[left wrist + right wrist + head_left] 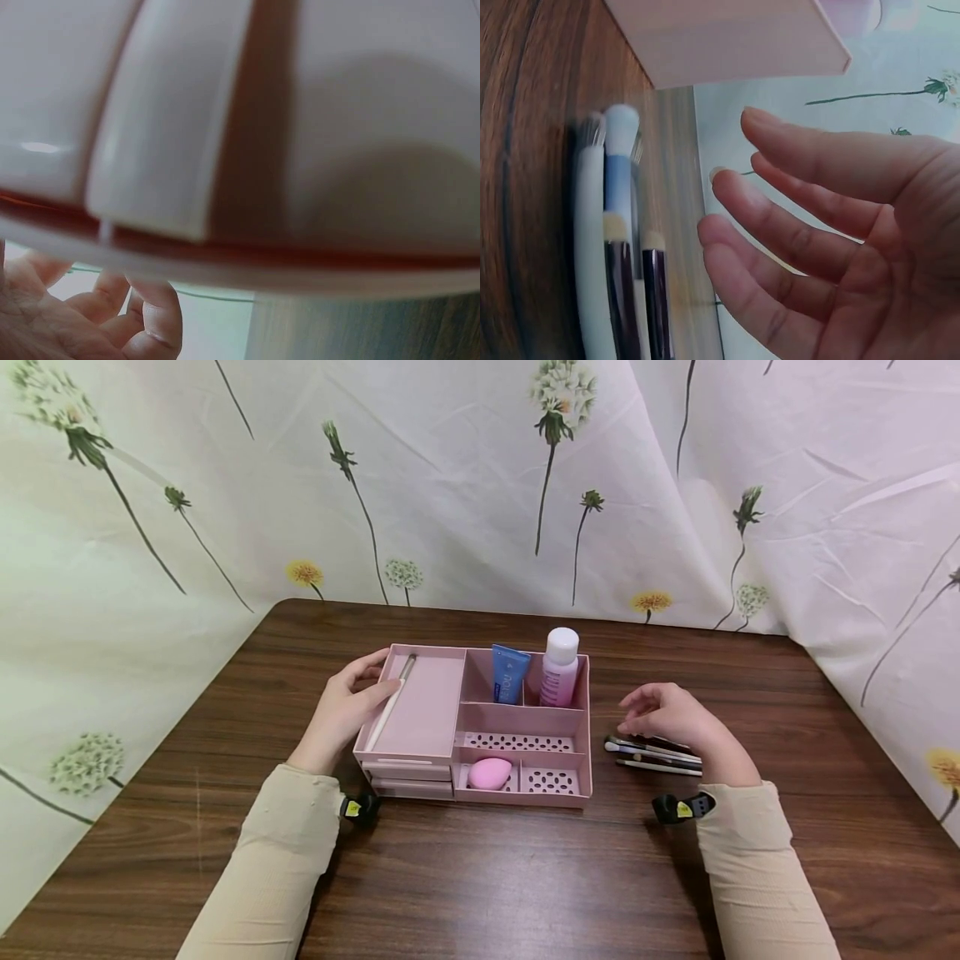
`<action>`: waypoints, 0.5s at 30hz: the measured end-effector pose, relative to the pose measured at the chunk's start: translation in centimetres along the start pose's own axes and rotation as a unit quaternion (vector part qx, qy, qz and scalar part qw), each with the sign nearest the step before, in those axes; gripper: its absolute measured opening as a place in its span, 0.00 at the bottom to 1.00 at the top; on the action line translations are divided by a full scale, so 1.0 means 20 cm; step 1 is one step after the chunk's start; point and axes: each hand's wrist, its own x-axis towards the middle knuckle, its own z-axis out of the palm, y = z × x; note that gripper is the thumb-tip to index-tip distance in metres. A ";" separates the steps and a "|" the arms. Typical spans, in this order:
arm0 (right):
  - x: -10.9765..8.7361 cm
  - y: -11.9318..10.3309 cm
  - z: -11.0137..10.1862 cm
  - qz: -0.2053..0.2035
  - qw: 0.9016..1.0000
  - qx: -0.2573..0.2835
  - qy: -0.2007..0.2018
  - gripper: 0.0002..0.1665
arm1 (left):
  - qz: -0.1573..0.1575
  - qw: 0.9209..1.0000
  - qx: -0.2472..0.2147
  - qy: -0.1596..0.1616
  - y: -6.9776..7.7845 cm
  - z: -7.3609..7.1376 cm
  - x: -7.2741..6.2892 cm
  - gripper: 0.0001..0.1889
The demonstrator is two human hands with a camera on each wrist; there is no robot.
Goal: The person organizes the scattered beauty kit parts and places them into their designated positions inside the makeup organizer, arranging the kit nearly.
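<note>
A pink desktop organizer [420,710] with drawers stands mid-table. My left hand [341,706] grips its left side, thumb over the rim by a white-handled makeup brush [387,714] lying on the flat top. In the left wrist view, curled fingers [154,319] show past the organizer's blurred drawer fronts [165,127]; the thumb is hidden there. To the organizer's right, my right hand [667,717] hovers above several makeup brushes [652,756] on the table. The right wrist view shows its loosely bent fingers [780,225] holding nothing, beside the brushes [592,240].
In the organizer's back compartments stand a blue tube [509,675] and a pink bottle [558,672] with a white cap. A pink makeup sponge [490,773] sits in a front compartment. The dark wooden table [510,877] meets a dandelion-print cloth [465,510] behind.
</note>
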 end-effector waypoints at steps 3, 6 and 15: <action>0.01 0.02 0.00 0.011 1.000 -0.019 0.004 0.22 | -0.002 1.000 0.001 -0.001 0.00 0.00 0.00 0.30; 0.01 0.03 -0.01 0.022 0.999 -0.034 0.006 0.22 | -0.003 1.000 0.001 -0.002 0.00 0.00 0.00 0.30; 0.01 0.07 -0.03 0.058 0.996 -0.066 0.005 0.21 | -0.001 1.000 0.000 -0.001 0.00 0.00 0.00 0.30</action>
